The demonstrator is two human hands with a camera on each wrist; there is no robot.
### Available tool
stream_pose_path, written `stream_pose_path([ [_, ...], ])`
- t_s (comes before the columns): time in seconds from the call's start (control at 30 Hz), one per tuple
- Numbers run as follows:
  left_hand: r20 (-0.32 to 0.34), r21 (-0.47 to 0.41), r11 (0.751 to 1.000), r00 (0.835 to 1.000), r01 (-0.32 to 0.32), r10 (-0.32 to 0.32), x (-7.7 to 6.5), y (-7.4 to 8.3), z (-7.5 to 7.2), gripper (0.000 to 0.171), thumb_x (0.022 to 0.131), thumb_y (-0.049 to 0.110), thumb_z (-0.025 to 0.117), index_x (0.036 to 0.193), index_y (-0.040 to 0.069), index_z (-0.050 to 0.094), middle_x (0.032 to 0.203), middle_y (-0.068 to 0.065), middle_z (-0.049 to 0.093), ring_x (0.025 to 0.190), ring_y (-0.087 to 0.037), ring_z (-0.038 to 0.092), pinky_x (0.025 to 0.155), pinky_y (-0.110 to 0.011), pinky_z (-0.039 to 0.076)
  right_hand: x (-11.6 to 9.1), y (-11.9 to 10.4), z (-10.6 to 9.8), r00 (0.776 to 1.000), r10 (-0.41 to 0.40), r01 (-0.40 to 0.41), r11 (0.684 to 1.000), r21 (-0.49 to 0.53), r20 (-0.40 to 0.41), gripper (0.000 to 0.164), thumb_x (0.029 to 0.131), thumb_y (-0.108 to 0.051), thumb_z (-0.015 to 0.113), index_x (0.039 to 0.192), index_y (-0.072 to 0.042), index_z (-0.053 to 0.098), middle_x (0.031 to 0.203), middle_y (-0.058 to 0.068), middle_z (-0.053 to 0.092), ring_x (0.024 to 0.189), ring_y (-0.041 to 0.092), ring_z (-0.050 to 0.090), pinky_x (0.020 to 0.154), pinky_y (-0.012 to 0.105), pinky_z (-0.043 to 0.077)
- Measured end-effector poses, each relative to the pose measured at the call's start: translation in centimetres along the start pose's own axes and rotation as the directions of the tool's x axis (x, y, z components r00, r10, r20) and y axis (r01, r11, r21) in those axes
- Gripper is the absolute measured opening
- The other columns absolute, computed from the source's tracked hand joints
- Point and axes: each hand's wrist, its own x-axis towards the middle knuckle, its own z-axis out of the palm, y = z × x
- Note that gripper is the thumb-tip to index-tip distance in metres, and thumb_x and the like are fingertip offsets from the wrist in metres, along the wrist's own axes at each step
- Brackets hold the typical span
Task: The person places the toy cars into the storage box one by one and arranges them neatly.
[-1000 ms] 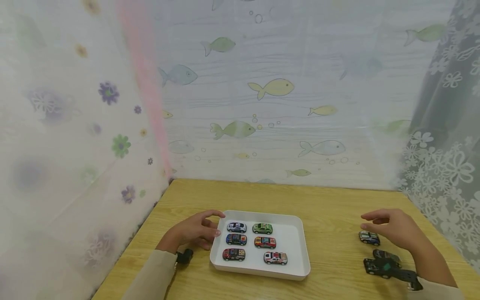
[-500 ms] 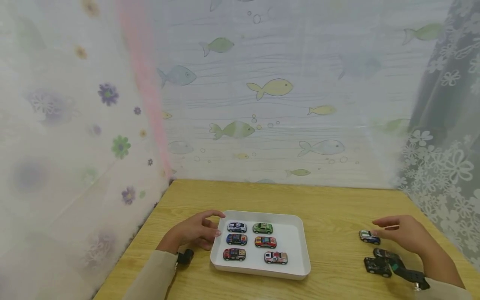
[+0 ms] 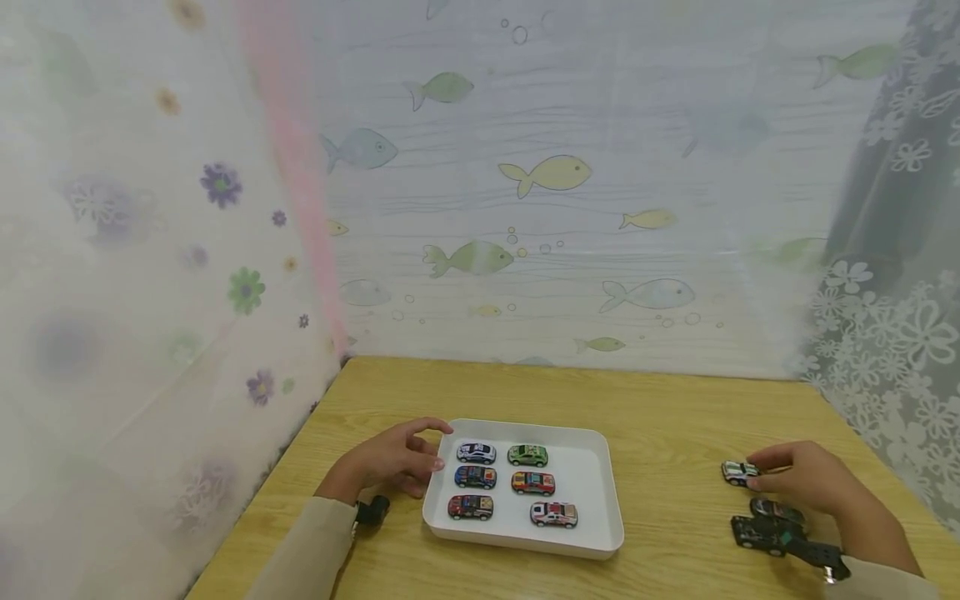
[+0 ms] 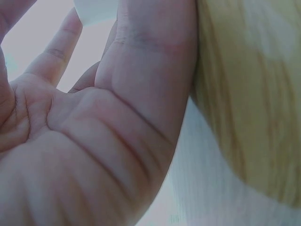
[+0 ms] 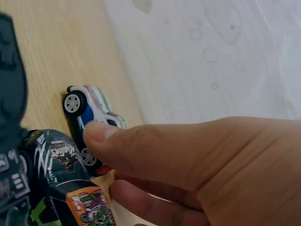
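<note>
Fingertips of my left hand point(image 3: 390, 460) touch the left side and far-left corner of a white tray point(image 3: 609, 492). Several toy cars stand inside in two columns, among them a green car point(image 3: 528, 455) and a red-and-yellow car point(image 3: 533, 482). At the right, my right hand point(image 3: 813, 477) pinches the near-right end of a white-and-blue toy car point(image 3: 737, 472) on the table. In the right wrist view, the thumb point(image 5: 101, 134) lies along the car's side, partly covering it. My left palm point(image 4: 94, 136) fills much of the left wrist view.
Two dark toy cars, a black car point(image 3: 753, 533) and a grey-black car point(image 3: 780, 510), stand just below my right hand, partly behind the wrist camera mount point(image 3: 813, 552). A fish-patterned curtain point(image 3: 555, 250) bounds the wooden table point(image 3: 675, 417) at the back.
My right hand has moved from above the white-and-blue car to its right end, and thumb and finger have closed on it. The left hand and tray have stayed put.
</note>
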Motion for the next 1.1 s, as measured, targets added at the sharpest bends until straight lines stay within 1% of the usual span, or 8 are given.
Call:
stream_pose_path([
  [0.1, -0.009, 0.001, 1.000, 1.000, 0.012, -0.012, -0.1, 0.0, 0.0, 0.059, 0.092, 0.026, 0.081, 0.145, 0.029, 0.053, 0.125, -0.015, 0.064, 0.093, -0.027, 0.074, 0.069, -0.043, 0.065, 0.2, -0.1, 0.2, 0.999, 0.040, -0.040, 0.999, 0.010, -0.012, 0.062, 0.084, -0.042, 0.085, 0.125, 0.002, 0.071, 0.113, 0.018, 0.075, 0.096, 0.033, 0.070, 0.076, 0.050, 0.058],
  [0.23, -0.012, -0.008, 1.000, 1.000, 0.022, -0.022, -0.3, -0.1, 0.0, 0.061, 0.092, 0.026, 0.081, 0.146, 0.027, 0.053, 0.125, -0.016, 0.064, 0.093, -0.028, 0.074, 0.069, -0.043, 0.065, 0.2, -0.3, 0.6, 0.997, 0.076, -0.076, 0.996, 0.041, -0.004, 0.055, 0.085, -0.037, 0.085, 0.123, 0.001, 0.073, 0.103, 0.008, 0.078, 0.085, 0.021, 0.069, 0.076, 0.048, 0.057],
  [0.33, -0.006, -0.012, 1.000, 1.000, 0.019, -0.019, -0.4, -0.1, 0.0, 0.061, 0.093, 0.025, 0.080, 0.147, 0.026, 0.052, 0.124, -0.016, 0.064, 0.092, -0.027, 0.074, 0.069, -0.043, 0.065, 0.2, -0.4, 0.7, 0.997, 0.081, -0.080, 0.996, 0.032, -0.009, 0.050, 0.086, -0.034, 0.085, 0.121, 0.000, 0.074, 0.101, 0.007, 0.077, 0.085, 0.019, 0.067, 0.077, 0.049, 0.056],
  [0.47, -0.001, -0.010, 1.000, 1.000, 0.014, -0.014, -0.3, 0.0, 0.0, 0.061, 0.093, 0.025, 0.080, 0.147, 0.027, 0.052, 0.124, -0.016, 0.064, 0.091, -0.028, 0.075, 0.068, -0.043, 0.065, 0.2, -0.5, 0.7, 0.997, 0.074, -0.074, 0.997, 0.008, -0.025, 0.049, 0.085, -0.035, 0.085, 0.119, -0.001, 0.076, 0.104, 0.009, 0.076, 0.088, 0.020, 0.067, 0.078, 0.052, 0.055],
  [0.67, -0.002, -0.015, 1.000, 1.000, 0.015, -0.015, -0.2, -0.1, 0.1, 0.063, 0.092, 0.025, 0.081, 0.147, 0.027, 0.051, 0.126, -0.016, 0.064, 0.093, -0.028, 0.074, 0.069, -0.044, 0.065, 0.2, -0.6, 0.8, 0.997, 0.077, -0.077, 0.997, 0.012, -0.014, 0.045, 0.085, -0.030, 0.086, 0.117, 0.000, 0.076, 0.101, 0.009, 0.077, 0.081, 0.020, 0.068, 0.077, 0.050, 0.056],
  [0.8, 0.013, -0.017, 1.000, 1.000, 0.012, -0.011, -0.2, -0.1, 0.4, 0.063, 0.093, 0.024, 0.080, 0.148, 0.026, 0.051, 0.126, -0.016, 0.064, 0.093, -0.028, 0.074, 0.069, -0.044, 0.065, -0.1, -0.9, 0.8, 0.995, 0.095, -0.095, 0.995, 0.019, 0.001, 0.038, 0.085, -0.026, 0.086, 0.113, -0.001, 0.077, 0.095, 0.004, 0.077, 0.074, 0.019, 0.067, 0.070, 0.043, 0.057],
  [0.9, 0.012, -0.013, 1.000, 1.000, 0.008, -0.007, -0.2, -0.1, 0.4, 0.062, 0.093, 0.025, 0.080, 0.148, 0.026, 0.051, 0.126, -0.016, 0.064, 0.093, -0.027, 0.074, 0.069, -0.044, 0.065, 0.0, -1.3, 0.9, 0.994, 0.109, -0.109, 0.993, 0.048, 0.002, 0.031, 0.085, -0.022, 0.085, 0.108, -0.003, 0.078, 0.090, 0.002, 0.076, 0.068, 0.019, 0.067, 0.061, 0.038, 0.056],
  [1.1, 0.011, -0.004, 1.000, 1.000, -0.003, 0.003, -0.1, 0.1, 0.0, 0.064, 0.092, 0.027, 0.081, 0.149, 0.026, 0.051, 0.126, -0.016, 0.064, 0.093, -0.028, 0.074, 0.069, -0.044, 0.065, 0.3, -2.4, 0.9, 0.994, 0.112, -0.111, 0.991, 0.070, -0.005, 0.026, 0.085, -0.019, 0.085, 0.106, -0.004, 0.078, 0.087, 0.001, 0.075, 0.067, 0.021, 0.065, 0.056, 0.038, 0.056],
])
